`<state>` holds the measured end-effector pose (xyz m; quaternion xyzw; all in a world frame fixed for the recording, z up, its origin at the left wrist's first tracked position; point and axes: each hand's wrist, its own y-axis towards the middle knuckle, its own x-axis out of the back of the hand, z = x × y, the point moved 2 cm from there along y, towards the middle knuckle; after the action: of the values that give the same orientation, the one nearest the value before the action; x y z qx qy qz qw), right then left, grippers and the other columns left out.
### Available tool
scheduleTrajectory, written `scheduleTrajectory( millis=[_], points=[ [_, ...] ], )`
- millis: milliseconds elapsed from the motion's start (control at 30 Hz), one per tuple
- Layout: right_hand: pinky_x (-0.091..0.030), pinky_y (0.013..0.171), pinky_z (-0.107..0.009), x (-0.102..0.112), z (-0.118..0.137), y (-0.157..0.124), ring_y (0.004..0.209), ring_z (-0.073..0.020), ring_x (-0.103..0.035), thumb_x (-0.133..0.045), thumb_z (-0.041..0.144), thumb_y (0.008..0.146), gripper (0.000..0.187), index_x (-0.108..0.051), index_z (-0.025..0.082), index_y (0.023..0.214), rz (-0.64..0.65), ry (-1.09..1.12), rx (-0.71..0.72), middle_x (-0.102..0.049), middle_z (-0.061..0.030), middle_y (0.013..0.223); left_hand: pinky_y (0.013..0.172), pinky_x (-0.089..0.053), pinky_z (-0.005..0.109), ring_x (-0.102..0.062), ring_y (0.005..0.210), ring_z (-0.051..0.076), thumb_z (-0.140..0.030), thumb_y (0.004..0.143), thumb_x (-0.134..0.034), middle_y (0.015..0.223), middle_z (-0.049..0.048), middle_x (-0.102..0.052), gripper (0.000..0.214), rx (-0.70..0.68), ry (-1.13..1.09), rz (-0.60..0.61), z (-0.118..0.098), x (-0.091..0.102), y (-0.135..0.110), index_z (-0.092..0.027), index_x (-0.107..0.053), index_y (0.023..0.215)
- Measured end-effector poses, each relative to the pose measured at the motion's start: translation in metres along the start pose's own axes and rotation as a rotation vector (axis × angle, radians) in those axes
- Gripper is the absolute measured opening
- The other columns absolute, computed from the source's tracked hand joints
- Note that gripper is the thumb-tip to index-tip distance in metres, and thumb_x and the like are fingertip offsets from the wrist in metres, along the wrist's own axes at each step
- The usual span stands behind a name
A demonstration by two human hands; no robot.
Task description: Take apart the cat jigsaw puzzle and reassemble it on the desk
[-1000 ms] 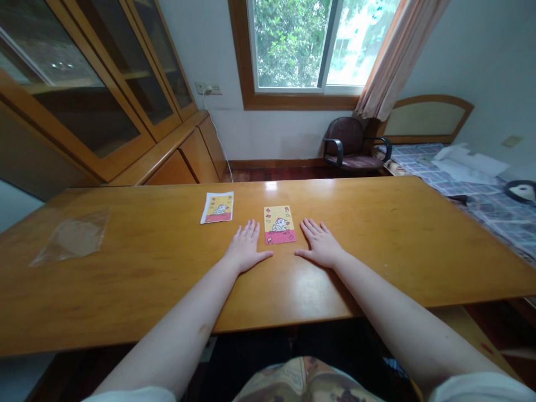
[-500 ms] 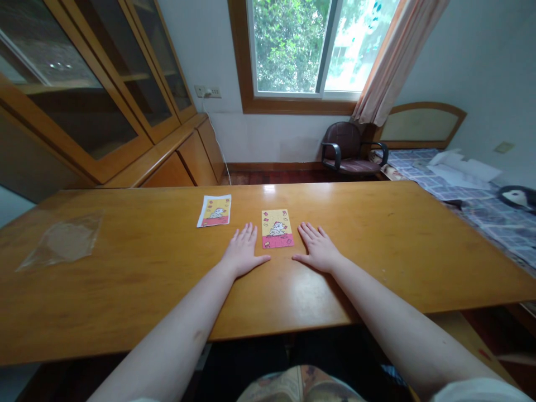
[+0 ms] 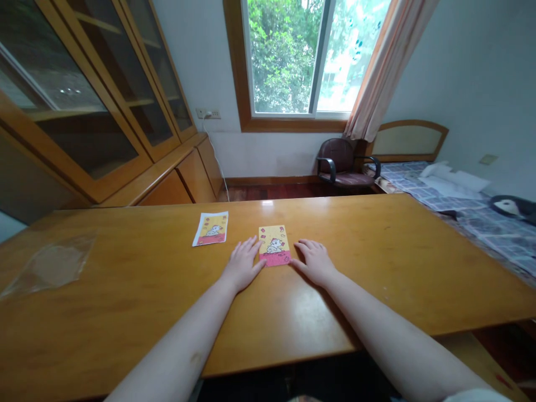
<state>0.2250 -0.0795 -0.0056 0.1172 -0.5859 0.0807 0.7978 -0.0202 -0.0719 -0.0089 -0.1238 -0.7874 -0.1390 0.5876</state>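
A yellow and pink picture card (image 3: 274,245) with a white cartoon animal lies flat on the wooden table (image 3: 355,234). My left hand (image 3: 243,263) rests at its left side, fingers stretched out, with the thumb at the lower left corner. On the other side, my right hand (image 3: 315,261) is open too; its thumb tip meets the lower right corner while the other fingers stay just off the edge. A white-bordered sheet (image 3: 211,228) with a matching picture lies beyond my left hand, apart from it.
A clear plastic bag (image 3: 52,262) lies on the table's left part. Glass-door cabinets (image 3: 121,111) stand to the left. Past the table are an armchair (image 3: 345,162) under the window (image 3: 285,61) and a bed (image 3: 469,212) at the right.
Both hands have closed in on the card, with the thumbs now at its lower corners. The view has tilted up slightly, so everything sits lower in the picture.
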Motion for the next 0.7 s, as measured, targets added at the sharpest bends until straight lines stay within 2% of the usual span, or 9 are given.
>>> scheduleTrajectory(
  millis=[100,200,267,333,433,533,700],
  points=[
    [-0.038,0.096,-0.046,0.003,0.007,0.033,0.114,-0.032,-0.053,-0.044,0.058,0.091,0.051,-0.062,0.021,0.121,0.02,0.01,-0.138,-0.06,-0.0149,0.123,0.117,-0.025,0.046,-0.036,0.14,0.028,-0.046,0.093,-0.036,0.152,0.0151,-0.039,0.062,0.174,-0.057,-0.063,0.006,0.002,0.027,-0.01,-0.04,0.145],
    [-0.041,0.09,-0.043,0.001,0.015,0.068,0.108,-0.0303,-0.056,-0.038,0.057,0.094,0.051,-0.064,0.019,0.115,0.02,0.084,-0.277,-0.062,-0.0153,0.115,0.111,-0.034,0.046,-0.043,0.135,0.03,-0.048,0.091,-0.038,0.146,0.0138,-0.047,0.062,0.361,-0.123,-0.113,0.012,0.004,0.051,-0.014,-0.043,0.143],
    [-0.039,0.092,-0.044,-0.004,0.022,0.083,0.112,-0.0311,-0.053,-0.037,0.055,0.095,0.048,-0.064,0.02,0.116,-0.013,0.078,-0.274,-0.059,-0.0151,0.12,0.108,-0.037,0.049,-0.044,0.133,0.032,-0.051,0.09,-0.038,0.147,0.0117,-0.048,0.061,0.464,-0.133,-0.113,0.012,0.001,0.063,-0.019,-0.046,0.141],
    [-0.037,0.094,-0.046,-0.01,0.029,0.09,0.114,-0.0325,-0.05,-0.047,0.056,0.09,0.048,-0.062,0.021,0.119,-0.058,0.032,-0.186,-0.057,-0.0152,0.124,0.106,-0.036,0.054,-0.042,0.134,0.036,-0.055,0.089,-0.037,0.15,0.0119,-0.042,0.06,0.518,-0.084,-0.121,0.008,-0.003,0.069,-0.022,-0.05,0.138],
    [-0.035,0.096,-0.046,-0.017,0.032,0.091,0.115,-0.0322,-0.049,-0.05,0.059,0.088,0.05,-0.062,0.02,0.118,-0.061,0.01,-0.099,-0.057,-0.0148,0.122,0.108,-0.031,0.058,-0.038,0.137,0.037,-0.047,0.087,-0.042,0.15,0.0153,-0.041,0.057,0.408,0.026,-0.115,-0.003,-0.013,0.074,-0.022,-0.05,0.137],
    [-0.036,0.096,-0.044,-0.019,0.031,0.089,0.113,-0.0309,-0.05,-0.049,0.059,0.088,0.049,-0.063,0.019,0.112,-0.06,0.026,-0.076,-0.059,-0.0139,0.117,0.109,-0.027,0.062,-0.035,0.138,0.037,-0.042,0.087,-0.044,0.15,0.0131,-0.043,0.05,0.362,0.037,-0.085,-0.008,-0.018,0.073,-0.025,-0.052,0.134],
    [-0.037,0.095,-0.044,-0.019,0.026,0.092,0.11,-0.0306,-0.051,-0.062,0.056,0.081,0.046,-0.061,0.017,0.105,-0.074,0.069,-0.093,-0.059,-0.0141,0.114,0.11,-0.03,0.054,-0.037,0.137,0.034,-0.035,0.087,-0.049,0.142,0.0137,-0.05,0.036,0.296,0.029,-0.106,-0.008,-0.013,0.071,-0.021,-0.058,0.12]
  ],
)
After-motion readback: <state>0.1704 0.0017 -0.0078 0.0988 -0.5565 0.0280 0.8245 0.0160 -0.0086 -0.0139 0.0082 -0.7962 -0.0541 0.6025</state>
